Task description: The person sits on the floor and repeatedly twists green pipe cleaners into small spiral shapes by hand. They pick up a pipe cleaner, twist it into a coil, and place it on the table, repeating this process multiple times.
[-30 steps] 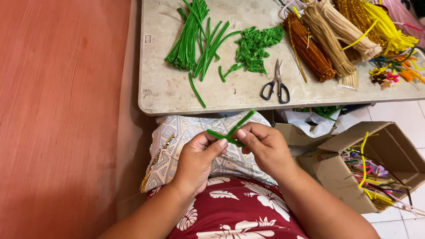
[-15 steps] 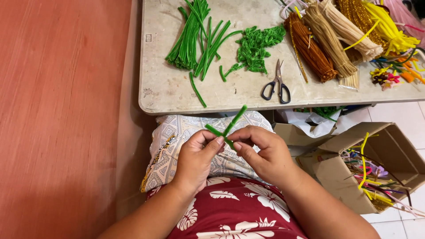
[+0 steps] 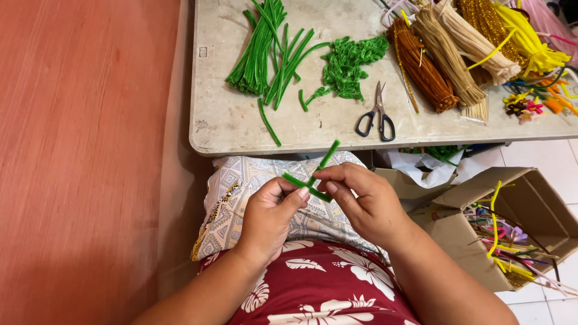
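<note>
Over my lap, my left hand (image 3: 270, 218) and my right hand (image 3: 363, 201) together pinch a short green pipe cleaner (image 3: 313, 174) bent into a V, one leg pointing up toward the table edge. Thumb and forefinger of each hand meet at the bend. On the table (image 3: 223, 123) ahead lie a bundle of long green pipe cleaners (image 3: 260, 51), a heap of small bent green pieces (image 3: 348, 63) and black-handled scissors (image 3: 376, 114).
Bundles of orange, tan, gold and yellow pipe cleaners (image 3: 457, 51) fill the table's right side, with small coloured flowers (image 3: 524, 107) beside them. An open cardboard box (image 3: 512, 232) of scraps stands on the floor at right. A reddish wall (image 3: 78, 162) runs along the left.
The upper leg of the green piece has swung slightly more upright as my fingers work the bend. Both hands stay in place over my lap.
</note>
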